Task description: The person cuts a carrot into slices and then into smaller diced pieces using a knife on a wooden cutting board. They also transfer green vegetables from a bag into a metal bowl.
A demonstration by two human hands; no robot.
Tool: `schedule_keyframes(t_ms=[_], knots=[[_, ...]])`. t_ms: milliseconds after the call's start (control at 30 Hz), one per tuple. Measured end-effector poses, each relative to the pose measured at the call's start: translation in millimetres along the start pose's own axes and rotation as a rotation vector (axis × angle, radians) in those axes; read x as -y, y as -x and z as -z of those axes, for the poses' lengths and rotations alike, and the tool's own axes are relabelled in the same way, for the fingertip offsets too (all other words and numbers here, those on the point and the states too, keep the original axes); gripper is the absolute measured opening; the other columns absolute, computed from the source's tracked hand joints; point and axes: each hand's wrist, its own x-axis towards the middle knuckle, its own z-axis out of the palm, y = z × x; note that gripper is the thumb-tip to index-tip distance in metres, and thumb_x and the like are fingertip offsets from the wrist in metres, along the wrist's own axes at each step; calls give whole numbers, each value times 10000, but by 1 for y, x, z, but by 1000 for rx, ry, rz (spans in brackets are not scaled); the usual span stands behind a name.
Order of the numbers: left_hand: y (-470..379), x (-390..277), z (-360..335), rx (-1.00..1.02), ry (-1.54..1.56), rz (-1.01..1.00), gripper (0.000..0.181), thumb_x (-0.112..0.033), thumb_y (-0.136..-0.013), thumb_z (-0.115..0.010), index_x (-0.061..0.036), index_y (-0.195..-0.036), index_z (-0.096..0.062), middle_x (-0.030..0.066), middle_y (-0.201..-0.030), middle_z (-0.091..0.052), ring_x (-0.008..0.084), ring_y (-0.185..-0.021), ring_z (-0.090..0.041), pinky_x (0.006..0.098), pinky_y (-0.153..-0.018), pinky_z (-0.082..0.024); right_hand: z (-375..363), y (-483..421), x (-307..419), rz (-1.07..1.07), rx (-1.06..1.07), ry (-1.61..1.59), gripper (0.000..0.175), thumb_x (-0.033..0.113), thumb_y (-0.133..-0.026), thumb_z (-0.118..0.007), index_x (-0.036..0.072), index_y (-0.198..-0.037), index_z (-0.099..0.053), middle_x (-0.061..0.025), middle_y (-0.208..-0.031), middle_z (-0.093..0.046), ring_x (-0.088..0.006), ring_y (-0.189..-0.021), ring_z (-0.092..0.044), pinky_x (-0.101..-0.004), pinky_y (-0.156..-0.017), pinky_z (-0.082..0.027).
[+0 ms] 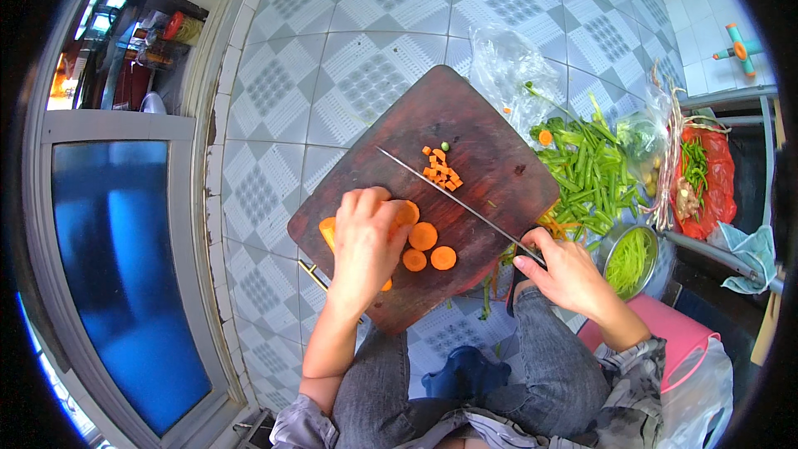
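A dark wooden cutting board (492, 137) lies in front of me. My left hand (371, 234) is over its left part, fingers bent down onto orange carrot slices that they partly hide; whether it grips one I cannot tell. Several carrot rounds (423, 236) lie to the right of this hand, and a thicker carrot piece (327, 232) shows at its left. My right hand (555, 265) holds a knife (449, 194) by its handle at the board's right edge. The blade reaches diagonally across the board. Beyond it sit a small heap of diced carrot (441, 171) and one green piece (445, 146).
Right of the board lie cut green vegetables (589, 168), a clear plastic bag (508, 65) and a metal bowl (651, 262) of green shreds. A red bag (717, 187) with green chillies and ginger is farther right. A blue-panelled door (124, 262) stands at left.
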Motion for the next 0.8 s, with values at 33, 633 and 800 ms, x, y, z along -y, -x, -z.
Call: schedule_keyframes(t_ms=[33,633,800], knots=[[0,-1,-3,-5,13,-28,284,-35,-691,-781,-54,-964,-705,75,-983,-639,310,-964,-580,398,-865,-492,0,0,2,-11,23,3,338,348,-968,-603,41,-1102,-554,-246,-969,-669,-448,-871,-655,-542,-743,-505],[-10,-6,-41,-157,49,-129,228,-26,-729,-770,-48,-936,-677,85,-1011,-619,290,-949,-605,389,-802,-509,-21,0,12,236,-136,153,190,245,-992,-528,74,-1065,-491,-212,-790,-633,-461,-664,-638,-575,-603,-514],[-9,-8,-40,-115,31,-144,264,25,-704,-739,-41,-952,-675,99,-1019,-616,307,-965,-602,395,-810,-515,-21,3,17,254,-136,247,186,231,-982,-544,63,-1030,-483,-204,-743,-609,-431,-623,-646,-526,-554,-530]])
